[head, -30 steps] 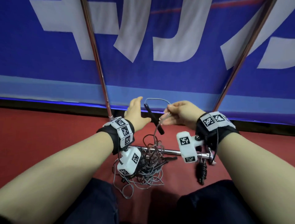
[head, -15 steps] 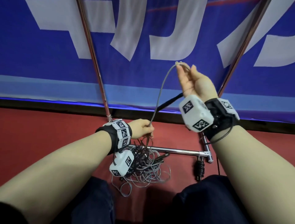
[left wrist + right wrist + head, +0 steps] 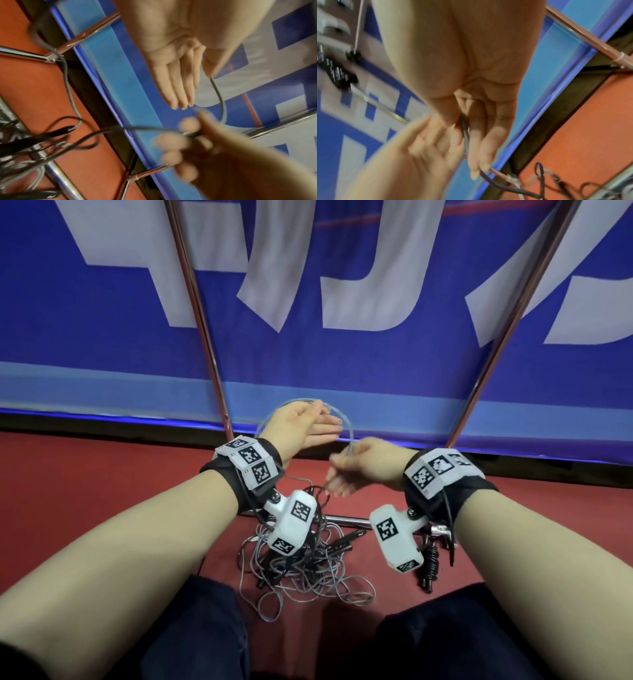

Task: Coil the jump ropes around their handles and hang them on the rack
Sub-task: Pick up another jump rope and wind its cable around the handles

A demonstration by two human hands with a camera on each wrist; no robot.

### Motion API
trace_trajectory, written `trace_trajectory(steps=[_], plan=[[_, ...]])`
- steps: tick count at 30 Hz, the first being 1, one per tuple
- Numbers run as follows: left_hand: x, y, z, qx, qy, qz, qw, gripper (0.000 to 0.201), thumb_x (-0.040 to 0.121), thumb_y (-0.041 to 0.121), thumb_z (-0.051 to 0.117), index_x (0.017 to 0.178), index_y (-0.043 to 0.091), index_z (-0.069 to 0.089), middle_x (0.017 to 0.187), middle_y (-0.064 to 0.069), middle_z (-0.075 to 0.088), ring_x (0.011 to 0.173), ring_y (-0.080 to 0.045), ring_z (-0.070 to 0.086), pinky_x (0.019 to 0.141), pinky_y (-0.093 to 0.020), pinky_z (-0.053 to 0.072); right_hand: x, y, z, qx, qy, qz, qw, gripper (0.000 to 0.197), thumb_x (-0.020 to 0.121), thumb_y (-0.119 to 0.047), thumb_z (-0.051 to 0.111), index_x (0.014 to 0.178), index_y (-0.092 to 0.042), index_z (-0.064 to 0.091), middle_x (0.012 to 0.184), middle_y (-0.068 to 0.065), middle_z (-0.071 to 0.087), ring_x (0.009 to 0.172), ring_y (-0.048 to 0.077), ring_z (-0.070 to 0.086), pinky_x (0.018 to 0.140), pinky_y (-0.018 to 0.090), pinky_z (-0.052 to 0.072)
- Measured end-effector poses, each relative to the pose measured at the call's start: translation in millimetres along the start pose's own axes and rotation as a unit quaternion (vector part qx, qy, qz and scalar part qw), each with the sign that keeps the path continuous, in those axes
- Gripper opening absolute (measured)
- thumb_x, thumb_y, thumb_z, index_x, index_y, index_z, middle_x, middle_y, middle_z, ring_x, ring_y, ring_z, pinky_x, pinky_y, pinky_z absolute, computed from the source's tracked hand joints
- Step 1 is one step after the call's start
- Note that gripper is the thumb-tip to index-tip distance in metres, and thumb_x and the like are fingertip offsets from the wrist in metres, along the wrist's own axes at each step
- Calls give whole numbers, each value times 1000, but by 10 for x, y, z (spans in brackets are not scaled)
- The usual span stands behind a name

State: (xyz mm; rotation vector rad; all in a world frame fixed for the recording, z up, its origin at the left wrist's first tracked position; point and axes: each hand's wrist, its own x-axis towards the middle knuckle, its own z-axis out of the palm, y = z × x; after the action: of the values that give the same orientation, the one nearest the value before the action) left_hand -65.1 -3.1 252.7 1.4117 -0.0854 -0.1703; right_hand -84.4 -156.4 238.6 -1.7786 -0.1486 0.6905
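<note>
A grey jump rope [image 3: 350, 430] arcs over my left hand [image 3: 301, 426] and down into my right hand [image 3: 356, 470]. The left hand's fingers are straight, and the rope [image 3: 222, 100] passes behind its thumb. My right hand [image 3: 481, 135] pinches the rope [image 3: 466, 135] between thumb and fingers, just right of and below the left hand. The rope's dark lower part trails from there down to the tangled pile of ropes [image 3: 308, 573] on the red floor. Both hands hover above the rack's low chrome bar [image 3: 346, 521].
Two chrome rack uprights [image 3: 202, 320] [image 3: 507, 337] rise in front of a blue and white banner. A black coiled rope bundle [image 3: 431, 563] lies by the right end of the bar. My knees [image 3: 191, 628] are close behind the pile.
My right hand has dropped from high up to beside the left, keeping the rope. The left hand has let go of the strand over the pile, risen and straightened, and the rope now loops over it.
</note>
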Motion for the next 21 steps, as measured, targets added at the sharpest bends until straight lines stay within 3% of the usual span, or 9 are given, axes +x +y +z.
trace_trajectory(steps=[4,6,8,11,12,15,16,18,21], plan=[[-82,-86,-73,156,-139,-58,976,31,67,-2,55,96,9,62,80,-4,65,62,2,61,58,-11,45,-195,-402,-113,217,102,-103,965,37,104,-26,36,75,-9,51,62,12,68,55,16,64,55,20,53],[-128,-170,-58,211,-225,-84,947,26,70,1,60,93,13,65,84,0,71,80,-1,66,75,-15,49,-265,-562,-128,321,106,-157,928,37,104,-26,35,74,-10,48,63,11,67,58,16,66,59,22,55],[-132,-273,-48,256,-220,-92,937,10,87,12,62,88,21,65,87,5,71,86,-3,64,83,-22,47,-322,-709,-150,435,111,-219,866,37,104,-23,34,73,-10,48,63,11,67,60,17,66,61,25,56],[-106,-401,-35,300,-216,-101,924,23,100,20,43,82,19,57,84,5,67,77,-4,60,76,-24,47,-346,-817,-275,605,104,-294,732,36,104,-19,37,74,-6,52,68,14,67,64,23,66,57,26,55],[-100,-418,-22,286,-210,-109,929,26,102,20,40,81,16,55,82,3,67,74,-5,62,74,-23,50,-332,-804,-307,594,107,-284,745,38,104,-23,37,76,-6,57,73,14,69,68,24,68,57,26,56],[-92,-324,31,190,-158,-121,962,28,103,20,35,82,10,51,68,-1,70,61,-7,68,65,-22,56,-137,-461,-299,261,178,-103,943,47,97,-48,43,86,-9,64,91,7,71,80,21,67,69,30,56],[-85,-262,52,154,-136,-117,972,28,103,19,35,84,7,51,68,-5,70,58,-9,69,61,-21,57,-78,-299,-271,135,179,-33,974,54,91,-57,50,94,-5,63,92,9,69,79,21,65,72,32,53],[-76,-144,68,96,-90,-101,986,25,102,17,37,88,2,51,73,-13,67,55,-12,68,54,-22,57,34,13,-253,-30,90,35,995,64,78,-58,65,107,-1,63,85,11,57,69,18,51,66,27,43],[-83,-13,40,49,-32,-57,997,26,102,17,40,84,1,51,68,-14,68,57,-18,70,53,-25,57,15,151,-178,-76,-42,53,995,27,82,-5,63,108,3,64,97,16,55,86,21,47,64,19,36]])
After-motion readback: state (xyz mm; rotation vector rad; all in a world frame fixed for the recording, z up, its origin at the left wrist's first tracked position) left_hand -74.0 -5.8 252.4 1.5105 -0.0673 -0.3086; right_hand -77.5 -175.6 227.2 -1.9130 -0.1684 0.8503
